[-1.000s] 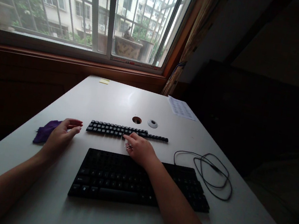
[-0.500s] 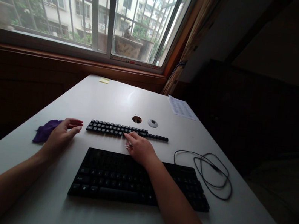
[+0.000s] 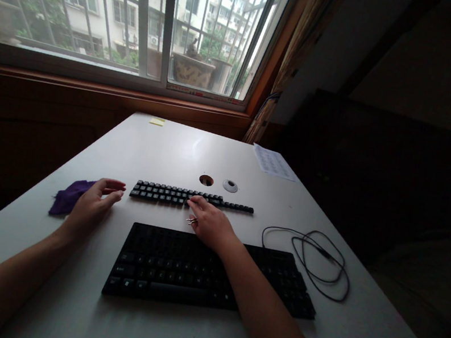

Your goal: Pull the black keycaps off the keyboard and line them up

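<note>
My right hand (image 3: 211, 223) reaches over the black keyboard (image 3: 173, 275), its thumb and index finger close together at the near edge of a block of loose black keycaps (image 3: 161, 193). A small shiny wire tool (image 3: 191, 221) pokes out below its curled fingers; most of it is hidden in the hand. The keycaps stand in neat rows behind the keyboard. On the keyboard, the near rows show lettered caps, while the far rows look dark. My left hand (image 3: 94, 202) rests on its side left of the keycaps, thumb and fingers apart, holding nothing. It partly covers a purple cloth (image 3: 69, 197).
A black cable (image 3: 336, 280) lies coiled right of the keyboard on the white table (image 3: 105, 322). Farther back are a round cable hole (image 3: 206, 180), its grey cover (image 3: 230, 185), a printed sheet (image 3: 276, 163) and a yellow sticky note (image 3: 157, 122). A barred window is beyond.
My right fingertips have lifted slightly at the keycaps, and the wire tool under them has shifted a little left. My left hand has stayed in place.
</note>
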Motion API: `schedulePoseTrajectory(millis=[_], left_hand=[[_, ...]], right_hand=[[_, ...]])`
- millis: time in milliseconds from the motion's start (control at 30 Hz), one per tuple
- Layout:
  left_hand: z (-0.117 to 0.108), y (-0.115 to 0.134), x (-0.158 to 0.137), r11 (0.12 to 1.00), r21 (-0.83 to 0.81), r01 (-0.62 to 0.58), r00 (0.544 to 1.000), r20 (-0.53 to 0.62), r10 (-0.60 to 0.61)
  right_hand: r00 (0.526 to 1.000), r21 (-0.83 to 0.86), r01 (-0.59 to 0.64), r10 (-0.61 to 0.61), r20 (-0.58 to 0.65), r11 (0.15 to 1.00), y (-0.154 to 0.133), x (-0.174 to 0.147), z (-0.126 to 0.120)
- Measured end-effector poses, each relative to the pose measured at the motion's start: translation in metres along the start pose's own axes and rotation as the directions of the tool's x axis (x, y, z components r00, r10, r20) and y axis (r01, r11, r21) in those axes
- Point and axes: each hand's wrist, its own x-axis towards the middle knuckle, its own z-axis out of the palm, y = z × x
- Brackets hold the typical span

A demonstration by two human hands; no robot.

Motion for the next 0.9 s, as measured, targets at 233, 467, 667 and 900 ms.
schedulePoseTrajectory(millis=[233,467,667,900], left_hand=[[0.0007,-0.0016,-0.0003,1.000,0.004,-0.002,1.000,-0.002,0.002],[0.0002,-0.0029,-0.0002,1.000,0.016,0.000,1.000,0.003,0.000],[0.0003,-0.0021,-0.0004,1.000,0.026,-0.002,1.000,0.000,0.002],[-0.0005,-0.0042,0.0007,0.999,0.040,-0.015,1.000,0.013,0.015]], right_hand=[[1.000,0.025,0.000,0.000,0.021,1.000,0.0008,-0.0009,0.0012],[1.000,0.010,0.011,-0.011,0.009,1.000,0.0014,-0.0013,0.0014],[1.000,0.010,0.007,-0.007,-0.001,1.000,0.0003,-0.0013,-0.0013],[1.000,-0.008,0.025,-0.025,-0.010,1.000,0.0002,-0.0016,-0.0008]])
